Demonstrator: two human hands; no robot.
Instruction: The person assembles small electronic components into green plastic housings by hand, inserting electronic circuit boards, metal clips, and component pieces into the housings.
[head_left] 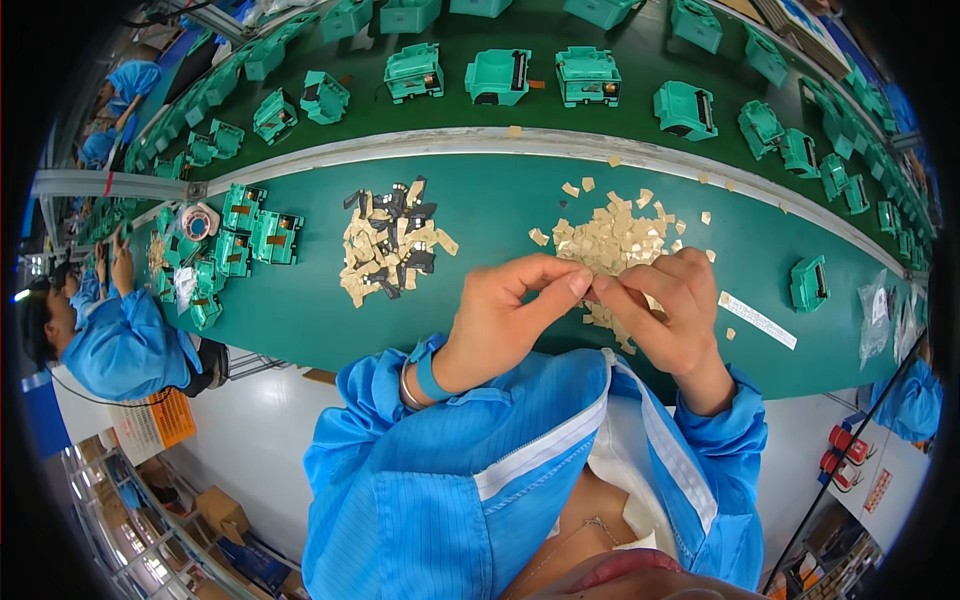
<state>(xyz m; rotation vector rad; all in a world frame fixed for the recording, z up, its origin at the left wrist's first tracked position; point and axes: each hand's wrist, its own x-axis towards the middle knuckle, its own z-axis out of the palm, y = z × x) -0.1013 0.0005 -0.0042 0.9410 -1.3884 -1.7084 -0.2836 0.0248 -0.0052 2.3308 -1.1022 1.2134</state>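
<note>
Meeting at the fingertips, the left hand (510, 310) and right hand (665, 310) square up in front of a heap of thin, flat cream pieces (608, 232), the right one hiding part of it! Thumbs and forefingers crowd close, but I cannot tell whether either is clamped on anything (those tips cover everything between them). The heap spreads from twelve to one o'clock of that meeting point, on the green worktop (330, 325).

How will these pieces handle? Very light, I judge, somewhat stiff like card, easily creased, perhaps a bit slick on the shiny faces; a fingertip pinch by one edge or corner looks best.

Now the count! The heaped cream pieces overlap too much to number, with over ten strays scattered around. One mixed heap sits towards ten o'clock, black parts (420, 262) tangled with more cream pieces, again uncountable. One printed paper strip (758, 320) lies between three and four, one lone teal housing (809, 283) stands at three, and one tape roll (199, 222) rests past nine. Three teal conveyor housings (498, 77) line up from eleven to twelve! On the left wrist: one blue strap (428, 375), one bangle (406, 387).
</note>
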